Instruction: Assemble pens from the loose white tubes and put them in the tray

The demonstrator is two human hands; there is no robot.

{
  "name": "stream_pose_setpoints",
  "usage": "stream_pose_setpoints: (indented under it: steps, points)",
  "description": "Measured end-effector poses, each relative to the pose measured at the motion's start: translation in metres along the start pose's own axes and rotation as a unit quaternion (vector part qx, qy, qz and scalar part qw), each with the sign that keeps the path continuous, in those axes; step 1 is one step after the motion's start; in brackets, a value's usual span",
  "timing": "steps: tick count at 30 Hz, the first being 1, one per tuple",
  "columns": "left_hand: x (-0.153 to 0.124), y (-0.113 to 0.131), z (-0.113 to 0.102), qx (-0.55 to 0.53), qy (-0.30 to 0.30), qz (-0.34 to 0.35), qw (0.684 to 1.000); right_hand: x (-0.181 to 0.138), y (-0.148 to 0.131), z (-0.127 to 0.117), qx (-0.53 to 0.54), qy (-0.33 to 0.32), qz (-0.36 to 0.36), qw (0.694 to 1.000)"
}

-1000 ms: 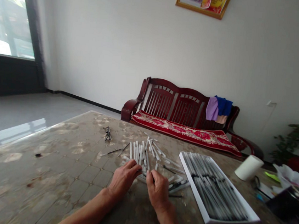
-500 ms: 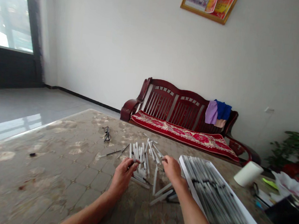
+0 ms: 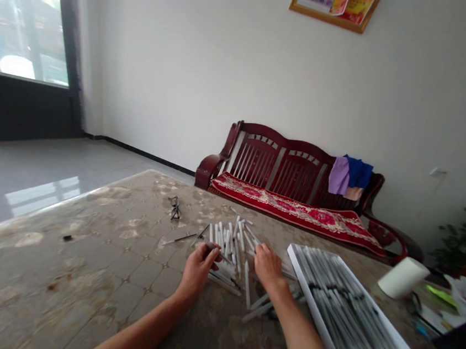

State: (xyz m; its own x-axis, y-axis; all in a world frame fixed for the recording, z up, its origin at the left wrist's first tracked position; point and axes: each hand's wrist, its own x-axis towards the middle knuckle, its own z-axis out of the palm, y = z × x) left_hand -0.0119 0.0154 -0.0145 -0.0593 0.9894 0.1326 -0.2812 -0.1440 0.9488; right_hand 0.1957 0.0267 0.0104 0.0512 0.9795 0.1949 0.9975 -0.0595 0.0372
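Note:
My left hand (image 3: 198, 268) is closed in a pinch around a slim, dark-tipped pen piece at the near left of a loose pile. White translucent pen barrels (image 3: 227, 241) make up that pile, most of them pointing away from me. At its right side my right hand (image 3: 268, 267) has its fingers curled together by a pale barrel; what sits between the fingertips is hidden. Right of my forearm lies a shallow white box (image 3: 317, 306) filled with rows of clear pens (image 3: 352, 309) with dark bands. More barrels and dark pieces lie partly under my right forearm.
Eyeglasses (image 3: 175, 208) and thin dark rods (image 3: 180, 238) lie beyond my left hand. A small dark object (image 3: 67, 237) is further left. A white paper roll (image 3: 402, 277) stands right of the box. A red wooden bench (image 3: 281, 168) is behind the patterned table (image 3: 112, 295).
The view has shifted, so the scene sits slightly further right. My left hand has tilted a little over the pile's near edge; my right hand stays by the barrels.

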Motion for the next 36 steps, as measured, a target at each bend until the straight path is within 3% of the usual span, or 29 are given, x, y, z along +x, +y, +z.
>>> stream_pose_setpoints:
  steps: [4, 11, 16, 29, 36]
  points:
    - [0.001, -0.002, -0.001, -0.04, 0.02, -0.028, 0.999, -0.018, 0.0, -0.004, 0.02, 0.028, 0.011, 0.999]
    - [0.002, -0.002, 0.001, -0.075, 0.031, -0.066, 0.995, -0.061, -0.021, 0.001, 0.221, 0.102, -0.036, 0.969]
    - [-0.001, -0.003, 0.001, -0.073, 0.018, -0.067, 0.995, -0.068, -0.031, 0.001, 0.279, 0.122, -0.024, 0.952]
    - [-0.008, -0.002, 0.004, -0.084, -0.018, -0.087, 0.992, -0.07, -0.04, 0.005, 0.354, 0.146, -0.053, 0.922]
    - [-0.016, 0.005, 0.005, -0.061, -0.047, -0.043, 0.996, -0.07, -0.038, 0.004, 0.411, 0.086, -0.052, 0.906]
